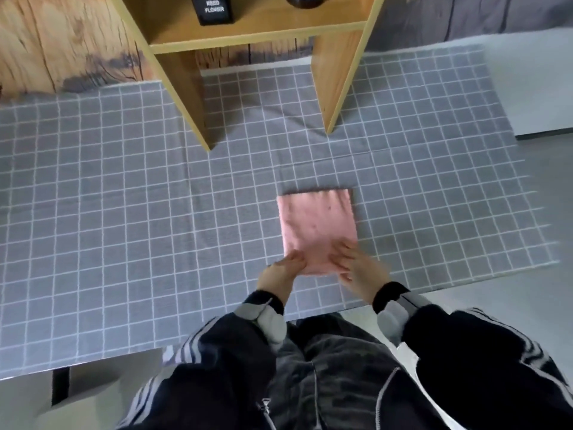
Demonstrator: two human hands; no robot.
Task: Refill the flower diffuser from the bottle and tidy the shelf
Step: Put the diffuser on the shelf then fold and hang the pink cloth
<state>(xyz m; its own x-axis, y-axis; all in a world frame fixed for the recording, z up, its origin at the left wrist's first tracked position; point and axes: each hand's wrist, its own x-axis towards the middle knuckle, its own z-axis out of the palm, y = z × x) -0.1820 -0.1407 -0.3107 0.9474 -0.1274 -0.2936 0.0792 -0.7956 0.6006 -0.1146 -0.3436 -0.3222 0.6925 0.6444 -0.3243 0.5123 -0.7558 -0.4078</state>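
Both hands are down on the folded pink cloth (316,231), which lies flat on the desk under a grey tablecloth with a white grid (124,212). The left hand (280,271) pinches the cloth's near left corner, fingers curled onto the edge. The right hand (361,265) lies over the near right corner with fingers spread; it blurs, so whether it presses or grasps I cannot tell. The cloth is a soft, neat rectangle, slightly mottled with a few dark specks.

Well beyond it stands the light wooden shelf (257,41), its two flat side panels planted on the tablecloth with an open gap between them. Nothing lies between the cloth and the shelf but bare grid fabric with a few soft creases. On the shelf board sits a black rectangular box with white "REED FLOWER" lettering (215,10), cut off at the top edge. Beside it, to the right, there is the base of a dark round bottle (305,0), only its bottom showing, so its contents cannot be made out.

Behind the shelf runs a rough wood-grain wall panel (62,41). A plain cardboard box (83,395) pokes in at lower left, below the desk edge. Dark sleeves with white stripes (217,352) fill the foreground.
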